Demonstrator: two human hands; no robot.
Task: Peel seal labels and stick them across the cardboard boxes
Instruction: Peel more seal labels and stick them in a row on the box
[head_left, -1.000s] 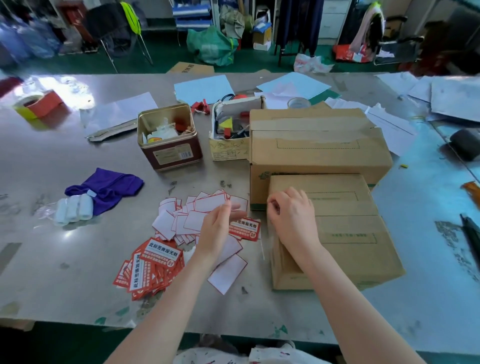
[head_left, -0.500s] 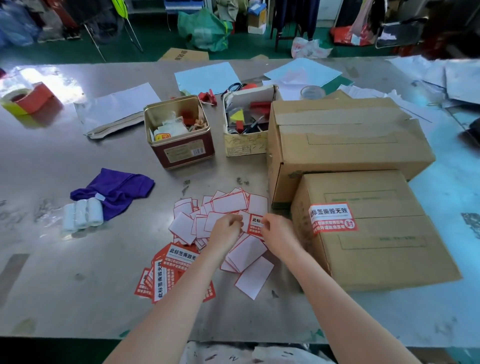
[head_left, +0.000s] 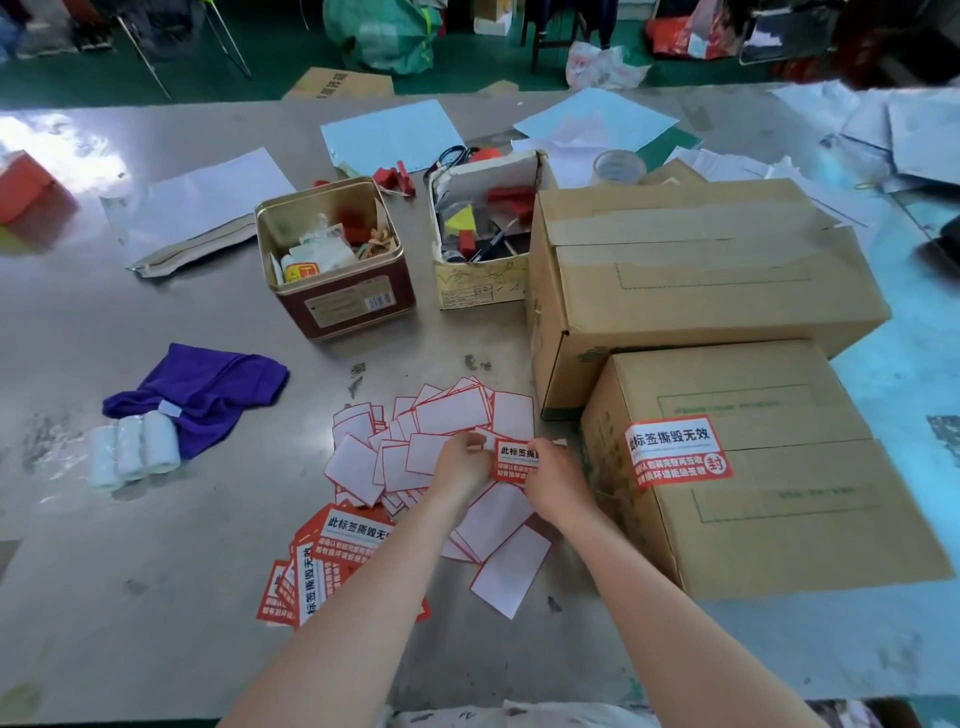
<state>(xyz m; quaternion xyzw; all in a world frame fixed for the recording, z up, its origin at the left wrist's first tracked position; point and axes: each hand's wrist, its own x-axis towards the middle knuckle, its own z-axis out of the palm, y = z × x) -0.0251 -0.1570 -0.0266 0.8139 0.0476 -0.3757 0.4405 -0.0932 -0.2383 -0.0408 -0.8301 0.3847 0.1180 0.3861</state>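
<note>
Since a second ago both hands have left the near cardboard box (head_left: 769, 467), where a red-and-white seal label (head_left: 675, 452) now sits over its top left edge. Left hand (head_left: 460, 467) and right hand (head_left: 553, 480) pinch a fresh label (head_left: 514, 460) together above the white backing papers (head_left: 415, 447) on the table (head_left: 130, 571).

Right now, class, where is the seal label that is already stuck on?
In the head view, the stuck seal label sits right of centre, across the near cardboard box's top-left edge, just right of the right hand.
</note>
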